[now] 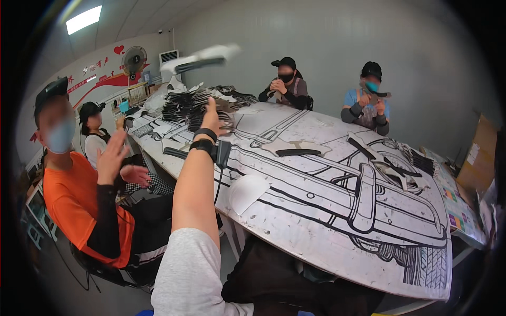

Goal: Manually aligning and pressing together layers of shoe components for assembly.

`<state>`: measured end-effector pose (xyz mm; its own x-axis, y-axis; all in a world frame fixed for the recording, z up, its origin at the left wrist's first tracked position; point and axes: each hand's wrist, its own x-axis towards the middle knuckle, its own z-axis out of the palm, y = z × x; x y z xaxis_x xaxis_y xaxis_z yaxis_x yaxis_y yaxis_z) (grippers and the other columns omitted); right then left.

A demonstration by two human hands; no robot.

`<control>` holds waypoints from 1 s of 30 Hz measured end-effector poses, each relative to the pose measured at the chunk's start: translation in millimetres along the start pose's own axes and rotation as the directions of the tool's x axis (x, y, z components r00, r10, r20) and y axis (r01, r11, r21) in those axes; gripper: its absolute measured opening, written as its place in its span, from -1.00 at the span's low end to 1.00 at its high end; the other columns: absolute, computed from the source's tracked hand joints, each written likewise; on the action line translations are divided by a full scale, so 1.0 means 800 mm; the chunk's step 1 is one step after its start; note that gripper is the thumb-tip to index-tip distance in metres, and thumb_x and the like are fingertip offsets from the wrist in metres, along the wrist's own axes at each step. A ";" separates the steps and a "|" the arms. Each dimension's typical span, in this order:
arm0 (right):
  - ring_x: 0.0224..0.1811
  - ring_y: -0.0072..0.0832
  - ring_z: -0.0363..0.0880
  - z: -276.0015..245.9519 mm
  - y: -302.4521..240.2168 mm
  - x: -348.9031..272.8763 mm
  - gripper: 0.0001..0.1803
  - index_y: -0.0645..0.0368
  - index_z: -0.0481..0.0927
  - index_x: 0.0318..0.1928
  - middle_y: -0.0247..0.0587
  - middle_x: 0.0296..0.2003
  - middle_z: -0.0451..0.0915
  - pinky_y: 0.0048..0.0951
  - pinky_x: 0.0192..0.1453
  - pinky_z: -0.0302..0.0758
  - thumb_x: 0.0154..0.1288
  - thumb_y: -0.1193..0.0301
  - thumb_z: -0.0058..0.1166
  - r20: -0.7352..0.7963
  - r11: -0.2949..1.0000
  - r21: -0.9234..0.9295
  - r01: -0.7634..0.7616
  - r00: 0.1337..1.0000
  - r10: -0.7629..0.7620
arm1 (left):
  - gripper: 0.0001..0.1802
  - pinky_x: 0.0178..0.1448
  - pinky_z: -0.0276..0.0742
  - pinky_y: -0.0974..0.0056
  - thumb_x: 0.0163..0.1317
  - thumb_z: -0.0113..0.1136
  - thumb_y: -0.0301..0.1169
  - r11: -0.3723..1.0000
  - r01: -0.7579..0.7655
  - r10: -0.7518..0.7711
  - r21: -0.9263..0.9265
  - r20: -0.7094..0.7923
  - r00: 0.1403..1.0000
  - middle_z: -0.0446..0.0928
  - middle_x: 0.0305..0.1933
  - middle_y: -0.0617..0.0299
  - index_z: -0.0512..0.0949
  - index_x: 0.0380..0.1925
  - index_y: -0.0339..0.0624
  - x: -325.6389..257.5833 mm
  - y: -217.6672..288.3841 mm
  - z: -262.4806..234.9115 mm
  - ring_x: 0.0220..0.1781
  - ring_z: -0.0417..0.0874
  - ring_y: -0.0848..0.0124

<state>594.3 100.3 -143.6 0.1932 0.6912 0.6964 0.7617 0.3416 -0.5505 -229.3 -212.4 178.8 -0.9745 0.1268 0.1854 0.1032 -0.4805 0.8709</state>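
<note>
My left hand (pixel 212 120), with dark bands on its wrist, reaches far out over the table. Its thumb points up and its fingers, partly blurred, are apart with nothing held. It is nearest to a heap of black and grey flat cut pieces (pixel 182 108). Above the heap, apart from my hand, a blurred white piece with a black strip (pixel 200 62) is in mid-air. A grey-and-black cut piece (pixel 298 148) lies on the table right of my hand. A white rounded sheet (pixel 247 194) rests at the near edge. My right hand is out of view.
The table (pixel 295 221) has a black line drawing on its white top. A person in orange (pixel 87 192) sits close on my left, hands raised. Two people (pixel 287 89) sit across; another is at far left. More cut pieces (pixel 387 163) and a cardboard sheet (pixel 480 147) are at right.
</note>
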 end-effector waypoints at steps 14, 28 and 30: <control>-0.04 -0.09 0.47 0.033 -0.274 0.047 -0.66 0.37 0.38 0.06 0.14 -0.08 0.45 -0.21 0.09 0.41 0.34 0.44 -0.06 -0.047 0.868 0.298 0.397 0.915 -0.402 | -0.47 0.21 0.35 0.26 0.25 0.12 -0.26 0.695 -0.623 -0.127 0.358 0.915 0.383 0.40 0.13 0.06 0.30 0.18 -0.20 -0.228 -0.181 0.097 0.14 0.45 0.29; 0.24 -0.01 0.22 0.149 -0.411 0.014 -0.60 0.31 0.37 0.12 0.09 0.15 0.35 -0.14 0.31 0.12 0.26 0.47 -0.09 0.496 0.757 0.503 0.417 0.578 -0.648 | -0.69 -0.08 0.47 0.42 0.26 0.04 -0.38 0.863 0.402 -0.501 0.306 0.622 0.602 0.50 -0.20 0.27 0.41 0.00 -0.18 -0.224 -0.293 0.083 -0.28 0.51 0.56; 0.30 -0.01 0.16 0.167 -0.386 0.001 -0.54 0.27 0.37 0.15 0.07 0.23 0.28 -0.11 0.36 0.05 0.26 0.37 -0.06 0.700 0.773 0.380 0.507 0.388 -0.599 | -0.70 -0.14 0.46 0.44 0.27 0.00 -0.39 0.878 0.442 -0.453 0.183 0.613 0.647 0.50 -0.22 0.28 0.42 0.00 -0.18 -0.221 -0.291 0.078 -0.30 0.49 0.55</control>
<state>276.7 80.5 -34.9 -0.8142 0.5099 0.2777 0.4522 0.8569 -0.2476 -68.2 -68.7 -28.3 -0.5553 0.8316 0.0040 -0.3036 -0.2073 0.9300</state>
